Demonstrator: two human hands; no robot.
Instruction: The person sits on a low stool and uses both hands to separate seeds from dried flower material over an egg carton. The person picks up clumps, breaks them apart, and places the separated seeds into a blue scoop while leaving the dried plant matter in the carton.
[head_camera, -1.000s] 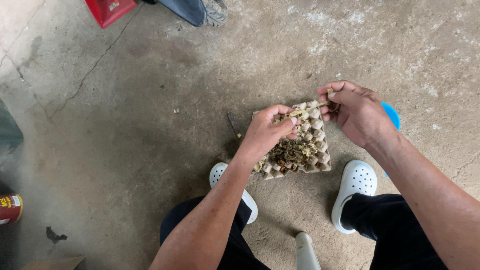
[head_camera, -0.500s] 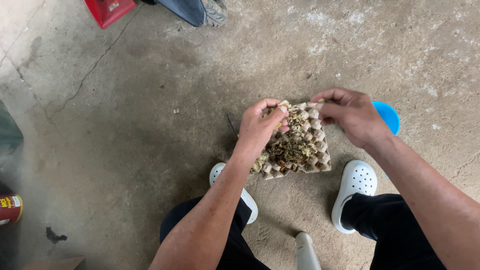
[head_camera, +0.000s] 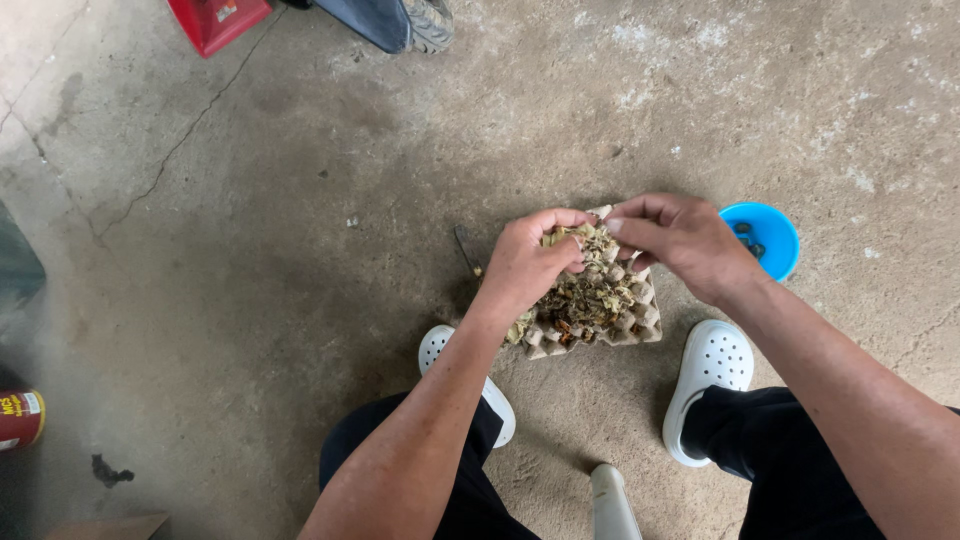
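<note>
Dry husks (head_camera: 590, 290) over the egg tray (head_camera: 640, 325) are being pinched shut by left hand (head_camera: 528, 262) and right hand (head_camera: 678, 240); scraps are best being kept over the tray.

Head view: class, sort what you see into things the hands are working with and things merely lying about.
In use: left hand, right hand, egg tray, dried scraps, blue bowl.
Lying about: red can, red box, small dark tool.

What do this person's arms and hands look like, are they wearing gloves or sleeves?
No gloves and no sleeves show: the left hand and right hand are bare, as are both forearms up to the picture's edge. No watch, ring or bracelet can be seen. Short, pale fingernails show on the fingertips.
</note>
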